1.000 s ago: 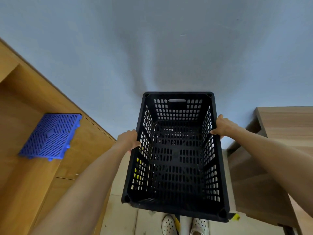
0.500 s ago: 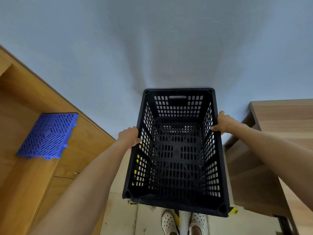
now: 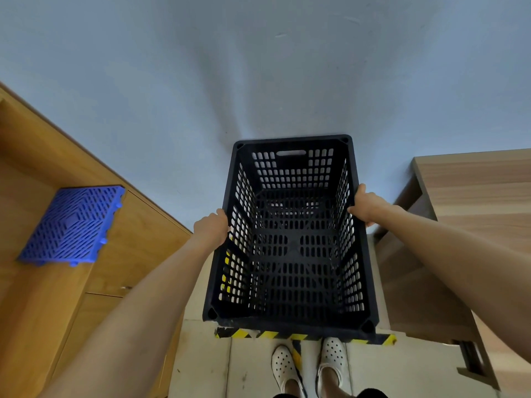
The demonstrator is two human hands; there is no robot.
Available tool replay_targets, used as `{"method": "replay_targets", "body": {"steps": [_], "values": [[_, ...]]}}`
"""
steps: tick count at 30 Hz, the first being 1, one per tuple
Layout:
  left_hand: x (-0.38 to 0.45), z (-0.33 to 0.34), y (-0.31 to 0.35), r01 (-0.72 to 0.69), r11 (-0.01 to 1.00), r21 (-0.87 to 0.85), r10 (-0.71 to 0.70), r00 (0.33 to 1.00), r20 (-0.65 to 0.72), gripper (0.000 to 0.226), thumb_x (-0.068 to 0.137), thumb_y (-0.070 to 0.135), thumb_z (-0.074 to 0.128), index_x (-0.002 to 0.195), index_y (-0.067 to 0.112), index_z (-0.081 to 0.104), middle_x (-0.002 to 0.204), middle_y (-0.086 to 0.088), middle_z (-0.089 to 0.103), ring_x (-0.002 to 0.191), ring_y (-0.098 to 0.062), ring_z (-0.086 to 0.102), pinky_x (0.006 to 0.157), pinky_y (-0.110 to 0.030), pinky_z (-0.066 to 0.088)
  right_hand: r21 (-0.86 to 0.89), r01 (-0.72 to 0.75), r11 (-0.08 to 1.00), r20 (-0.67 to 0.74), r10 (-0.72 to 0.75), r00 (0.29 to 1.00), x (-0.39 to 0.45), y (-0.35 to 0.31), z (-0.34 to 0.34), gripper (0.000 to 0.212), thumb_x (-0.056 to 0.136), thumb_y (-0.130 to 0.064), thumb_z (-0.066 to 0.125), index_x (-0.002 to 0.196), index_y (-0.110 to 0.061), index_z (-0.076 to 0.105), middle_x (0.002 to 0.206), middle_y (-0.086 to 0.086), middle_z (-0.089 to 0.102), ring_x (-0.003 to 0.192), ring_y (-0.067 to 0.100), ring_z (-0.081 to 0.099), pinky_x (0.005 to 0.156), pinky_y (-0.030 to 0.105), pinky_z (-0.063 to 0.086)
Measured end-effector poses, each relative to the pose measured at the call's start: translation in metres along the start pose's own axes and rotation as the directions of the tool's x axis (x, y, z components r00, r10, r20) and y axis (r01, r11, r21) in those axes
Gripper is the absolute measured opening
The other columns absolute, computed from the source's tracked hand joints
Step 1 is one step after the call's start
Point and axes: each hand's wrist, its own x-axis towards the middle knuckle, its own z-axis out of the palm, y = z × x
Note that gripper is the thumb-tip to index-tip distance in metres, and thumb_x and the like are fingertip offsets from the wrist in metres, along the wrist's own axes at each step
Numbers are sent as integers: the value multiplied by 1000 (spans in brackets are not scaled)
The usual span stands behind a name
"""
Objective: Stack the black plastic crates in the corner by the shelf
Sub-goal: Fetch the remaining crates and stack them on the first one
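Below, crate (image 3: pixel 290 239) bottom (stack?) hidden; fingers (image 3: pixel 351 209) partly.

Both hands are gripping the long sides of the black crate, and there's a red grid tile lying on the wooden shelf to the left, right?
Not quite: the grid tile is blue, not red, as the head view shows. The rest holds: left hand and right hand grip the long sides of the black crate, and the tile lies on the wooden shelf.

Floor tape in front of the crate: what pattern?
Black and yellow diagonal stripes on the floor tape, seen in the head view.
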Motion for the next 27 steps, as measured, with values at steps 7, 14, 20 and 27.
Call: {"method": "replay_targets", "body": {"steps": [7,14,20,27], "values": [[-7,6,1,20,999,-29,-20,1000,-14,33,102,17,45,131,3,36,88,-8,50,76,-25,54,64,-33,42,-64,18,998,-3,-19,1000,8,0,1,46,99,-18,47,135,-2,24,96,20,54,59,27,58,48,32,46],[-15,-2,-5,38,995,-89,-37,999,12,48,102,38,43,140,11,33,79,-5,52,79,-26,62,72,-37,53,-359,75,930,-86,-113,990,9,-1,-4,81,94,-38,57,149,-1,10,139,21,46,119,38,55,97,47,46],[-33,-10,-12,2,993,-119,-7,999,-45,54,101,43,45,146,17,31,100,-9,63,85,-27,64,77,-39,55,-437,113,892,-101,-174,980,10,-23,1,71,93,-41,55,148,-10,22,151,25,21,138,41,26,108,52,33],[-76,5,-45,-116,952,-282,141,988,70,65,99,35,51,154,23,19,151,-5,41,127,-28,52,100,-44,48,-640,391,662,4,-506,863,-8,-90,16,63,95,-34,52,149,-16,26,157,13,20,142,36,22,113,52,28]]}}
